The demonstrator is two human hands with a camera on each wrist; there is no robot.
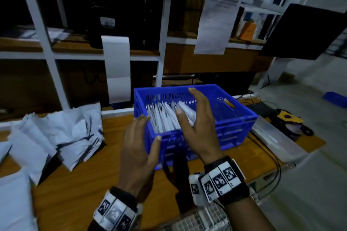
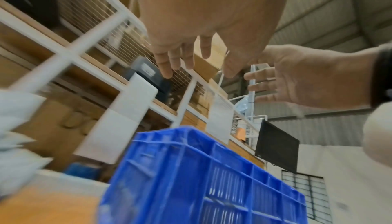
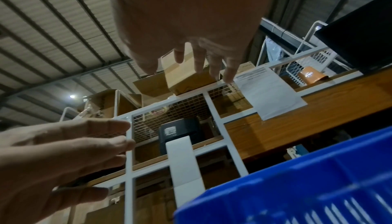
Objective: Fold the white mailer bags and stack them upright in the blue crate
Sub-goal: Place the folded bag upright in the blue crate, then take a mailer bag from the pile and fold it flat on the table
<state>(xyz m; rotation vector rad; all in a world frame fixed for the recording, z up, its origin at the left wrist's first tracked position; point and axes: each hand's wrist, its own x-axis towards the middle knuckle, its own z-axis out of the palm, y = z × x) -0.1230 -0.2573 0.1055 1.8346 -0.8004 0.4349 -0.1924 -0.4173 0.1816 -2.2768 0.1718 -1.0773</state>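
A blue crate [image 1: 236, 118] stands on the wooden table, with several folded white mailer bags [image 1: 165, 116] standing upright in its left half. My left hand [image 1: 139, 140] hovers open at the crate's near left corner, fingers straight and holding nothing. My right hand [image 1: 199, 122] is open above the crate's front rim, palm facing left beside the bags, also empty. Unfolded white mailer bags [image 1: 62, 133] lie heaped on the table to the left. The left wrist view shows the left hand [image 2: 201, 31] above the crate [image 2: 201, 177]; the right wrist view shows the right hand [image 3: 186, 26] over the crate's rim [image 3: 297, 185].
A white shelving frame [image 1: 47, 43] with wooden shelves stands behind the table. A white strip [image 1: 117, 69] hangs from it near the crate. A black monitor [image 1: 304, 32] is at the right. Cables and a tape dispenser [image 1: 289, 118] lie right of the crate.
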